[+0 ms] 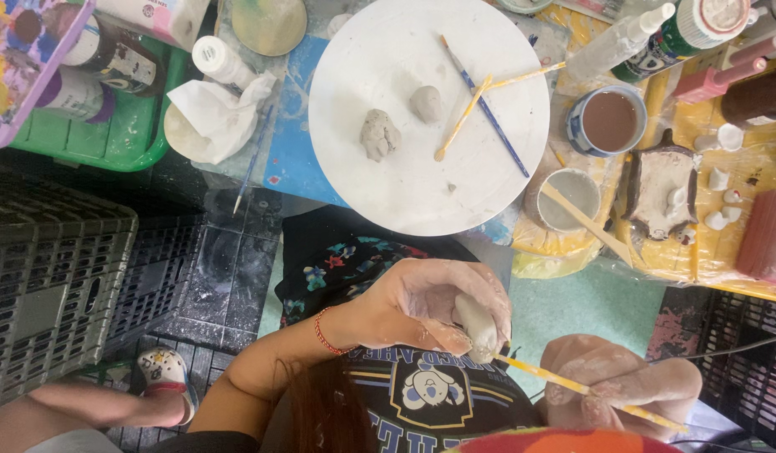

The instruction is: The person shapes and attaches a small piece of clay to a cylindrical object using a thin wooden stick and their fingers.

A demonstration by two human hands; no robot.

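Observation:
My left hand [421, 302], smeared with pale clay and with a red bracelet at the wrist, is shut on a small oblong lump of grey clay [479, 325]. My right hand [623, 387], also clay-coated, grips a thin yellow wooden stick [546, 375] whose tip touches the underside of the lump. Both hands hover over a dark printed shirt [430, 394], below the table edge. On the round white board [380, 176] above lie two more grey clay lumps [379, 134] [426, 103], a blue-handled brush [489, 113] and a pair of yellow sticks [463, 117].
A cup of brown liquid [609, 120], a grey slip cup [568, 199] holding a stick, a clay figure [661, 189], bottles [623, 38] and small white pieces stand at the right. A green tray [111, 138] with paint jars and crumpled tissue [220, 113] is at the left. Grey plastic crates [52, 277] stand on the floor.

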